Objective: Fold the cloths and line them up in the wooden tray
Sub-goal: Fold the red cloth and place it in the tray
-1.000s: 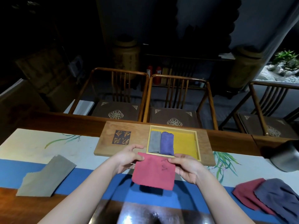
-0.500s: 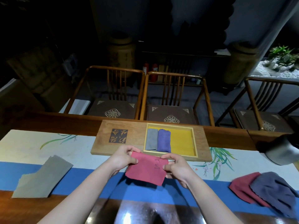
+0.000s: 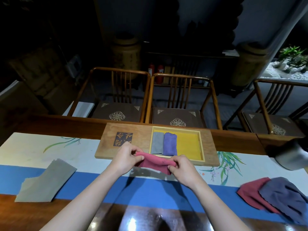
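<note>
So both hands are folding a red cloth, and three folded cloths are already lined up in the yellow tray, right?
Not quite: the head view shows only two folded cloths in the tray, a grey cloth and a purple cloth. Both hands are indeed folding the red cloth.

Dim room, far background nearly black. Light falls from above onto bench; bright glare patches on glossy wood at near edge. Daylight enters far right, by plants. Soft shadow under red cloth on blue runner. Wide-angle distortion bends bench edges and chairs. Metal object at right blurred; cloth pile near right soft.
</note>
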